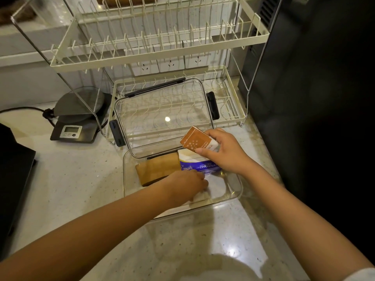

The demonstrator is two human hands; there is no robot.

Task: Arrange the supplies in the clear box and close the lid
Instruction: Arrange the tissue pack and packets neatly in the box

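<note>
The clear box point(236, 191) sits on the counter in front of me. Its clear lid point(162, 110), with black latches, leans upright against the dish rack behind it. Inside the box lie a brown pack point(157, 169) at the back left and a blue and white tissue pack point(199, 164) beside it. My right hand point(225, 152) holds a small orange and white carton point(194, 139) above the box's far right corner. My left hand point(187, 184) reaches down inside the box onto something pale by the tissue pack; whether it grips that is hidden.
A cream two-tier dish rack point(158, 59) stands behind the box. A grey kitchen scale point(75, 126) with a black cord sits at the left. A tall dark appliance point(316, 88) fills the right side, and a black object point(14, 169) lies at the left edge.
</note>
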